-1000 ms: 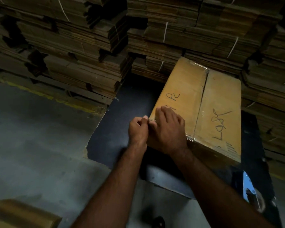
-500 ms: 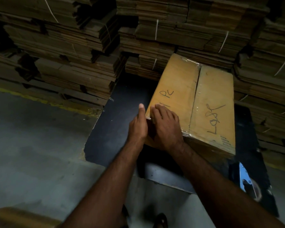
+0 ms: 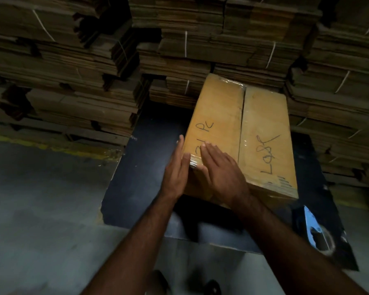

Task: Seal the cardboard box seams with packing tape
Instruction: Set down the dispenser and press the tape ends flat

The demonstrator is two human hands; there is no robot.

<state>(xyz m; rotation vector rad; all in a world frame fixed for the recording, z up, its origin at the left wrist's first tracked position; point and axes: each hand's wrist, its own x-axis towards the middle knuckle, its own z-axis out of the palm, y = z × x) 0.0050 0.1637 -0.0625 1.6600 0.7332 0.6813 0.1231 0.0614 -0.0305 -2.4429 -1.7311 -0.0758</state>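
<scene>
Left hand [image 3: 176, 167] and right hand [image 3: 219, 169] press flat-fingered on cardboard box [image 3: 262, 124], lengthwise away.

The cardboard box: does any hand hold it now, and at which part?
Nothing is gripped. The left hand lies flat against the left side of the cardboard box at its near corner, and the right hand presses flat on top there, over the tape.

Cardboard box [image 3: 264, 116], top face, handwritten in dark marker. Left flap: "PC", with a partly legible mark before it, possibly "3" or "31", next to the fingertips of the right hand [image 3: 219, 169]. Right flap: one scrawled word, roughly "Lage"; reading uncertain.
</scene>
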